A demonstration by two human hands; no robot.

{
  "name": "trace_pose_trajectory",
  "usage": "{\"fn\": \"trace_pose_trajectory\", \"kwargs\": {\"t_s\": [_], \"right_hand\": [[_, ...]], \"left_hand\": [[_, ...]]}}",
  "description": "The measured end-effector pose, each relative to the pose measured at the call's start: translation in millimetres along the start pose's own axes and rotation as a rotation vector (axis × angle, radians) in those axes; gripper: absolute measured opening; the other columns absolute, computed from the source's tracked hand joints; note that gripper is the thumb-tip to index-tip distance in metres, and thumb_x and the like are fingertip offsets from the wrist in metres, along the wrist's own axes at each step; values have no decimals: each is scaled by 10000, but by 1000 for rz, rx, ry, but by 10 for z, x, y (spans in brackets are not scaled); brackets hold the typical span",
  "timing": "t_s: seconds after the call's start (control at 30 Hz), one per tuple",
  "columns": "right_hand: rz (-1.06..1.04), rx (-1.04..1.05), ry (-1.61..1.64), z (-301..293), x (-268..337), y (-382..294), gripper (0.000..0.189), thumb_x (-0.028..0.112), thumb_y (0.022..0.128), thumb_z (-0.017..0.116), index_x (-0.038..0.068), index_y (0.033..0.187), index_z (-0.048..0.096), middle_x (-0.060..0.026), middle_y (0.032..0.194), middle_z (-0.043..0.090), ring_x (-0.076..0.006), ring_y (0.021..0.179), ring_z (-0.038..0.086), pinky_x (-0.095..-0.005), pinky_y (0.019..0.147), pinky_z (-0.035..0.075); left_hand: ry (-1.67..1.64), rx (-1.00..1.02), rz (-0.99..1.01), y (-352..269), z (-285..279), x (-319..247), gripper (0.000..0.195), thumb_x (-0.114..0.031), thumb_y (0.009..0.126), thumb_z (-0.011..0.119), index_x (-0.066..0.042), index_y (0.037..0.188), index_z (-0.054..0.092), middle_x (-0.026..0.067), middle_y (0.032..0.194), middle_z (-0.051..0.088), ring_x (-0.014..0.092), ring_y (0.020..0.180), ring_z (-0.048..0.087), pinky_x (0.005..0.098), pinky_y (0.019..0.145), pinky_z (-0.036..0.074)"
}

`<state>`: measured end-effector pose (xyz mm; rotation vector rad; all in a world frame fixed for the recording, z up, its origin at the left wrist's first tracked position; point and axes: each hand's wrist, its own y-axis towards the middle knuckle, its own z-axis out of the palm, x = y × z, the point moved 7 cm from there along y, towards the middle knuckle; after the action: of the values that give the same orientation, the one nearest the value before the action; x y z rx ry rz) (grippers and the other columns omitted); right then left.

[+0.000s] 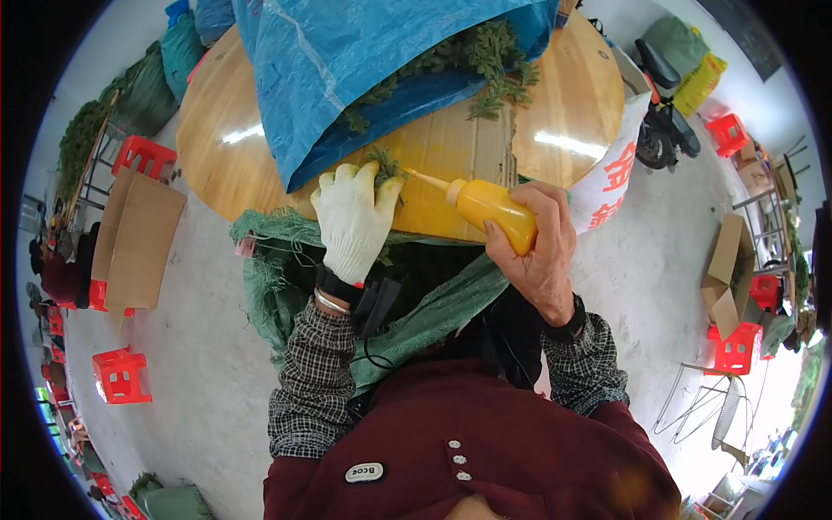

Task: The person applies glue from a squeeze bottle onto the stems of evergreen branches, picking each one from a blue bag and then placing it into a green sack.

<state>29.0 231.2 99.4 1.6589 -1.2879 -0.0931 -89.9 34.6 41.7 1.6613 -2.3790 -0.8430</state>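
My left hand [354, 218], in a white knit glove, pinches a small green artificial sprig [385, 162] between thumb and fingers. Yellow stains mark the glove's fingertips. My bare right hand [543, 244] grips a yellow squeeze bottle [495, 211] whose thin nozzle points left, its tip beside the sprig. Both are above a cardboard sheet [448, 146] smeared with yellow on the wooden table. Just below the table edge, a green woven sack [442, 312] gapes in front of me, its inside dark.
A blue plastic bag [364, 58] lies over the table [214, 130], with green artificial foliage [497, 58] spilling from its mouth. A white sack with red writing [611, 188] stands at the right. Red stools [122, 376] and open cardboard boxes [146, 240] stand on the concrete floor.
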Motion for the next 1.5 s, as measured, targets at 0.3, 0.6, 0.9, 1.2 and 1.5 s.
{"fn": "trace_pose_trajectory", "kwargs": {"t_s": [0.3,0.6,0.9,1.2,1.5], "right_hand": [[-51,-35,30,-103,181,52,449,44,724,768,29,1117,552,-173,1032,592,-321,873,618,-374,760,521],[-92,5,-60,127,143,61,446,70,722,787,44,1103,558,-167,1024,601,-332,856,622,-393,720,530],[-138,22,-95,121,224,121,433,84,722,793,51,1091,569,-158,1027,600,-327,843,630,-390,708,533],[-162,96,-136,147,364,254,421,87,722,793,54,1084,579,-153,1020,595,-325,825,637,-387,696,537],[-160,97,-109,58,456,324,416,83,724,789,62,1084,582,-140,1015,592,-325,810,634,-384,688,538]], "left_hand": [[-50,57,-25,52,-6,23,345,-341,816,721,-73,1033,719,95,973,650,311,950,574,452,822,439],[-39,-29,-3,52,-23,-5,412,-371,789,742,-82,1079,694,117,954,634,318,961,588,451,816,455],[-19,83,-10,86,23,37,455,-388,785,740,-93,1126,681,128,1013,623,325,973,585,467,828,450],[-16,55,-11,90,0,35,449,-399,781,739,-84,1099,697,125,979,627,324,960,588,459,817,451],[-7,23,26,74,10,41,456,-419,785,737,-83,1093,702,110,968,628,310,908,589,449,773,453]]}}
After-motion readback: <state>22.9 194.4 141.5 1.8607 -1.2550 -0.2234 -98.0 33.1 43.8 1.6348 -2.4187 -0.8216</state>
